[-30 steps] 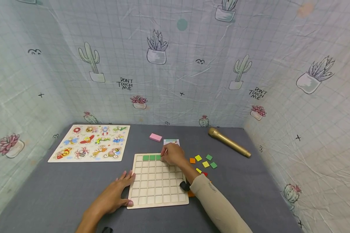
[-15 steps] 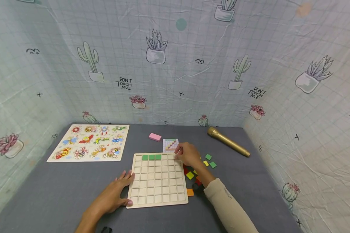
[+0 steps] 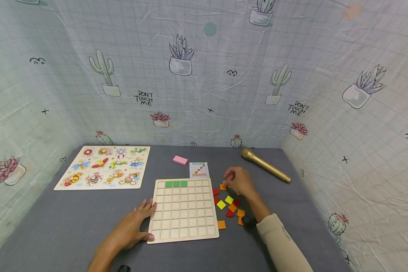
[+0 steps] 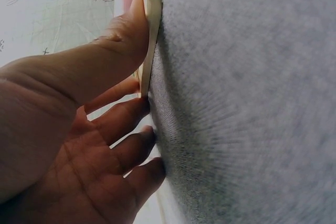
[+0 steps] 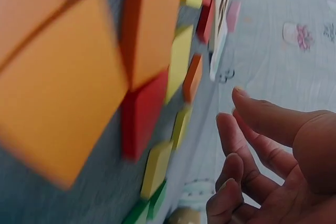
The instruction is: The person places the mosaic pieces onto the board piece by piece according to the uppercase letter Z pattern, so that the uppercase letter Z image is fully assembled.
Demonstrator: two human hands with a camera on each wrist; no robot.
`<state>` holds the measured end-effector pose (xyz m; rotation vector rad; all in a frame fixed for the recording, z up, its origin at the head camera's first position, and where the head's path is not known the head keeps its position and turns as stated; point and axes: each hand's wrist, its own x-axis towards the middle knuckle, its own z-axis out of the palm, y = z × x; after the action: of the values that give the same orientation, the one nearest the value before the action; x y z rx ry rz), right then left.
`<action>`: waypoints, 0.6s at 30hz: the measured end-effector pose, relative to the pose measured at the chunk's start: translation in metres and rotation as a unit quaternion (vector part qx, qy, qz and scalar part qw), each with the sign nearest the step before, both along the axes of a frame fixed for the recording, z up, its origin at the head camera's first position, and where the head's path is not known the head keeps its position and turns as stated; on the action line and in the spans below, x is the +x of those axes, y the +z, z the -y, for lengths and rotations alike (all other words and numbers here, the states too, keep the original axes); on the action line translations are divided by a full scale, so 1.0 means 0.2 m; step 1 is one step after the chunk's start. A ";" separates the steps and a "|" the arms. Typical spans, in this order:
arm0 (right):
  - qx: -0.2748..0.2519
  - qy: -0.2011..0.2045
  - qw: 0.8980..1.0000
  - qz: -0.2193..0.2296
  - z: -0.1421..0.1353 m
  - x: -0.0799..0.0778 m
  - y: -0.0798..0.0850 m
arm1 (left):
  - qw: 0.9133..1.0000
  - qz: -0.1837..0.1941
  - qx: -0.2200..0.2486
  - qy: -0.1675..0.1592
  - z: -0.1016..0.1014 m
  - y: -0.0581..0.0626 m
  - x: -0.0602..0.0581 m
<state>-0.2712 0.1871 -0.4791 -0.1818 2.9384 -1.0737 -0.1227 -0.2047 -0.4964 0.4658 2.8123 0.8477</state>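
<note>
The right hand (image 3: 240,181) has moved from the grid board (image 3: 185,214) to the loose tiles (image 3: 229,200), its bent fingers (image 5: 231,135) holding nothing; the three green tiles (image 3: 176,184) seem settled, in a sideways row. The board lies flat on the bench (image 3: 88,219), nearly square, without clear long axis; the left hand (image 3: 135,224), fingers extended, touches its left side.
</note>
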 end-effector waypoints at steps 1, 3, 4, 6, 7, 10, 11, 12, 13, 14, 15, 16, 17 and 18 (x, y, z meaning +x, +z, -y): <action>-0.002 -0.003 1.000 -0.001 -0.02 0.00 0.00 | 1.000 -0.001 0.000 0.000 0.00 0.00 0.00; -0.004 -0.007 1.000 -0.002 -0.06 0.00 0.00 | 1.000 -0.002 -0.001 0.000 0.00 0.00 0.00; -0.004 -0.012 1.000 0.000 -0.08 0.00 0.00 | 1.000 -0.004 -0.002 0.000 0.00 0.00 0.00; 0.000 -0.020 1.000 0.002 -0.12 -0.01 0.00 | 1.000 -0.005 -0.002 0.002 0.00 -0.01 0.00; 0.002 -0.024 1.000 0.005 -0.14 -0.01 0.00 | 1.000 -0.005 -0.002 0.002 0.00 -0.01 0.00; 0.015 -0.034 0.999 0.009 -0.20 -0.01 0.00 | 1.000 -0.005 -0.004 0.002 0.00 -0.01 0.00; 0.020 -0.036 0.999 0.010 -0.21 -0.01 0.00 | 1.000 -0.004 -0.004 0.002 0.00 -0.01 0.00; 0.026 -0.038 0.999 0.012 -0.23 -0.01 0.00 | 1.000 -0.004 -0.004 0.002 0.00 0.00 0.00; 0.032 -0.039 0.999 0.013 -0.24 -0.01 0.00 | 1.000 -0.003 -0.003 0.001 0.00 0.00 0.00; 0.041 -0.041 0.998 0.013 -0.26 -0.01 0.00 | 1.000 -0.003 -0.003 0.001 0.00 0.00 0.00; 0.050 -0.043 0.998 0.014 -0.27 -0.01 0.00 | 1.000 -0.002 -0.003 0.001 0.00 0.00 0.00; 0.058 -0.049 0.997 0.017 -0.28 -0.01 -0.01 | 1.000 -0.002 -0.003 0.001 0.00 0.00 0.00; 0.066 -0.054 0.996 0.021 -0.28 -0.01 -0.01 | 1.000 -0.001 -0.003 0.001 0.00 0.00 0.00; 0.074 -0.058 0.995 0.026 -0.29 -0.01 -0.01 | 1.000 -0.001 -0.004 0.001 0.00 0.00 0.00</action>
<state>-0.2733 0.2448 -0.4806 0.0188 2.9973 -0.8517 -0.1220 -0.2046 -0.4965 0.4640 2.8172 0.8378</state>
